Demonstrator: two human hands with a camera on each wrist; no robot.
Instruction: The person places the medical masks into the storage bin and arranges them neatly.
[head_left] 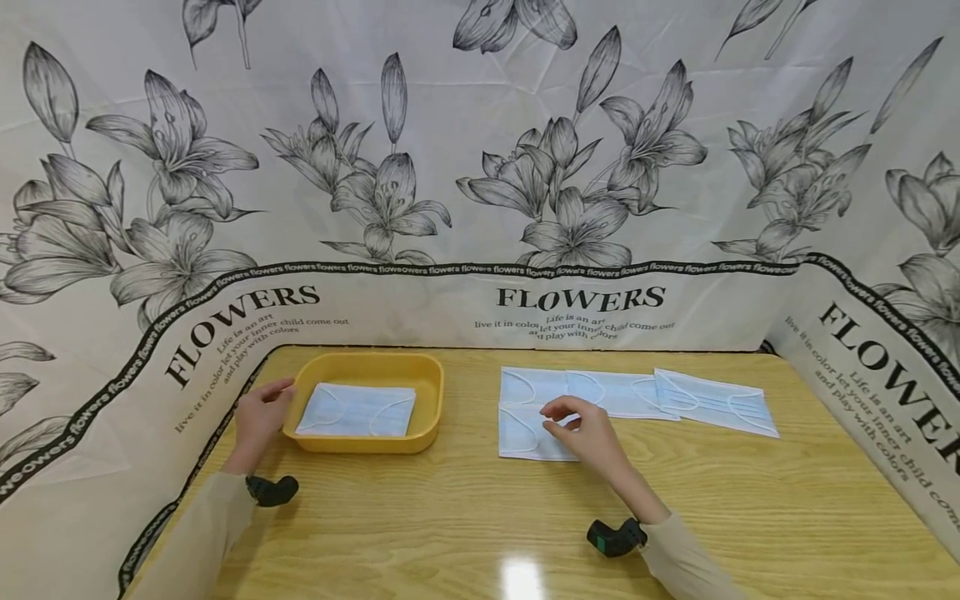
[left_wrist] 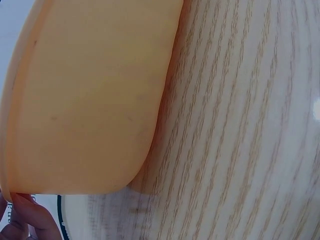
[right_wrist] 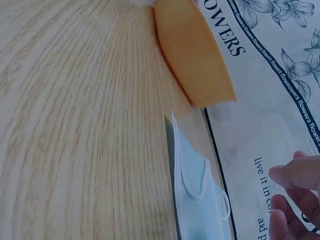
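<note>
While the left hand (head_left: 258,417) rests against the left rim of the yellow tray (head_left: 431,392), its fingers (left_wrist: 27,215) lie fairly straight along the tray's outer wall and touch the edge without curling round it, as the left wrist view shows from below the rim. Inside the tray lies one pale blue face mask (head_left: 356,410), flat, with its ear loops visible. Seen from the head view, the tray sits at about 10 o'clock on the wooden tabletop (head_left: 480,517), and the right hand (head_left: 588,429) sits near the centre, just toward 1 o'clock. That hand hovers on the nearest loose mask (head_left: 525,433), its fingers (right_wrist: 297,172) bent and drawn together at the mask's upper edge; whether they actually pinch the fabric or an ear loop I cannot tell. Beyond it, toward 2 o'clock, a row of further masks (head_left: 660,396) lies flat and slightly overlapping. A black wrist-worn device (head_left: 615,537) shows on the right forearm and another (head_left: 272,490) on the left. A flower-printed cloth backdrop (head_left: 480,167) bearing the word FLOWERS surrounds the tabletop at 9, 12 and 3 o'clock
</note>
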